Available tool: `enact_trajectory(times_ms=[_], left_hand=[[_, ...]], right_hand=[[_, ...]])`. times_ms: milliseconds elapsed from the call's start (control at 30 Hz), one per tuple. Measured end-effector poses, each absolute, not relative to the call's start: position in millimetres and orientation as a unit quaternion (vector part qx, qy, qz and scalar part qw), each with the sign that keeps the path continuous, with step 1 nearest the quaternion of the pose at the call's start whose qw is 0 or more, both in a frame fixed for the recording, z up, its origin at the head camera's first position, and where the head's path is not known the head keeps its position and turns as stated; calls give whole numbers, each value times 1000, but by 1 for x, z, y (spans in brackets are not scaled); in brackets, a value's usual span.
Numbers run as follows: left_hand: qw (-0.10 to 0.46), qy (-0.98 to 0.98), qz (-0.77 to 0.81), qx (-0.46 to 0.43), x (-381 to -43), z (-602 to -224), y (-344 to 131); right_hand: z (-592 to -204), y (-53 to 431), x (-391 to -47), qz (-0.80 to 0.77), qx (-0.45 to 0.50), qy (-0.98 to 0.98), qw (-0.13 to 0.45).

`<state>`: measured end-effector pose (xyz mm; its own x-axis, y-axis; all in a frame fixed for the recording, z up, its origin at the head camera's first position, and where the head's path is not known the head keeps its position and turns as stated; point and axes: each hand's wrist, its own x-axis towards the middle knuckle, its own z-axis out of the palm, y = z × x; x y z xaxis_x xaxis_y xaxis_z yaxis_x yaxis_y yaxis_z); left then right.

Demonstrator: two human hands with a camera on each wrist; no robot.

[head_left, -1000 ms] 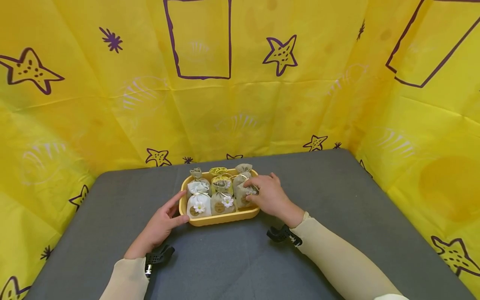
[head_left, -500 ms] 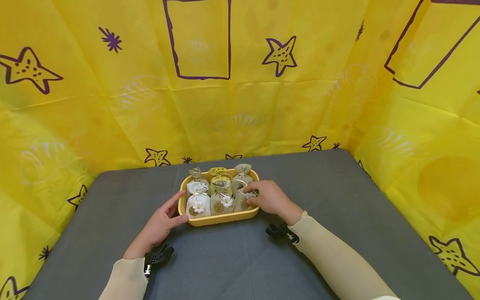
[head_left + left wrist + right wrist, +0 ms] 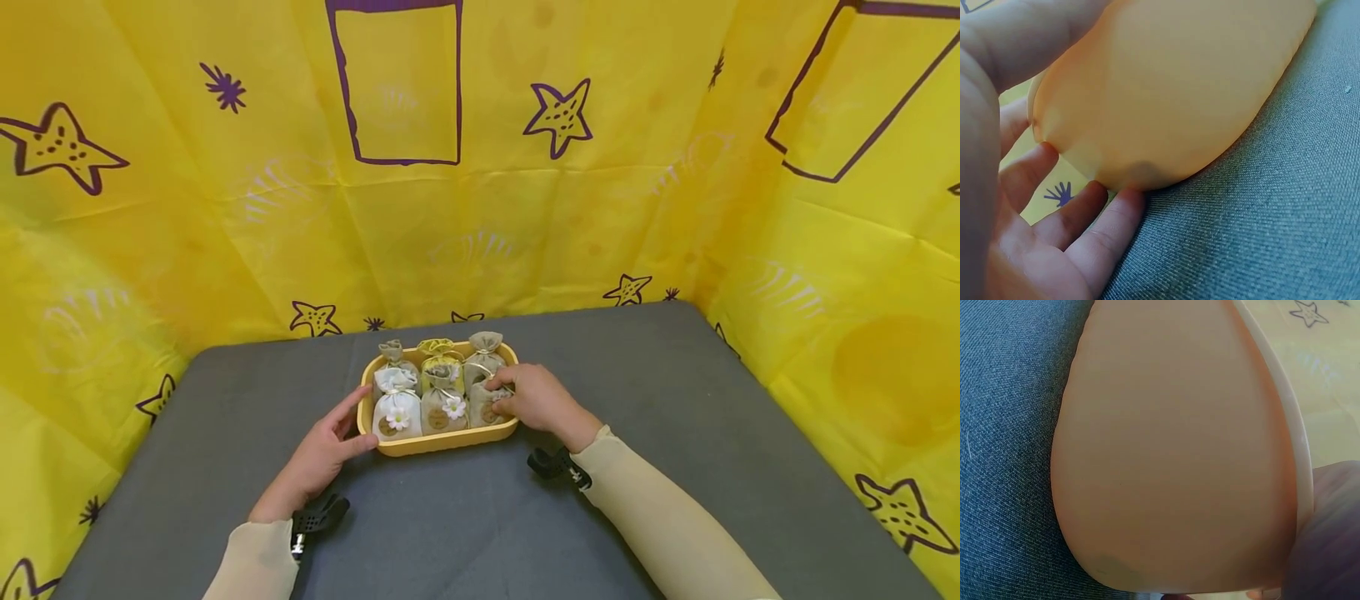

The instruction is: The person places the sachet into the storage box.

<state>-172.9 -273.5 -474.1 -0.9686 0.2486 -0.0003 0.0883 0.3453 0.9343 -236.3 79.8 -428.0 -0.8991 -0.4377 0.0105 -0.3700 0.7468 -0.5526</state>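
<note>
A yellow plastic basket (image 3: pixel 450 440) holds several small drawstring sachets in two rows. My left hand (image 3: pixel 322 450) grips its left end, thumb at the front corner. In the left wrist view the fingertips (image 3: pixel 1094 194) touch the basket's outer wall. At the front right, my right hand (image 3: pixel 543 404) pinches the upper part of a beige sachet (image 3: pixel 486 408), which sits inside the basket. Beside it are a beige sachet with a white flower (image 3: pixel 442 412) and a white sachet (image 3: pixel 396 415). Behind stand a yellow sachet (image 3: pixel 437 354), a taupe sachet (image 3: pixel 486 354) and a brownish sachet (image 3: pixel 392 354).
The basket stands on a grey cloth-covered table (image 3: pixel 450 533). A yellow curtain (image 3: pixel 480 208) with starfish drawings encloses the back and sides. Black wrist-camera mounts (image 3: pixel 553 462) extend from both wrists.
My right hand has lowered the beige sachet into the front right place, and the taupe sachet behind shows more. My left hand keeps its hold on the basket.
</note>
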Motion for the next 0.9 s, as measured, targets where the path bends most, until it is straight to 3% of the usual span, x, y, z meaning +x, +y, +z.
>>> enact_trajectory(times_ms=[433, 700, 900], left_hand=[[73, 819, 561, 98, -166, -471, -274], [77, 821, 556, 105, -165, -467, -269], [85, 853, 506, 99, -158, -450, -269]], right_hand=[[-427, 76, -230, -255, -236, 937, 37], [-412, 87, -221, -196, -302, 933, -11], [-388, 97, -209, -185, -272, 942, -64]])
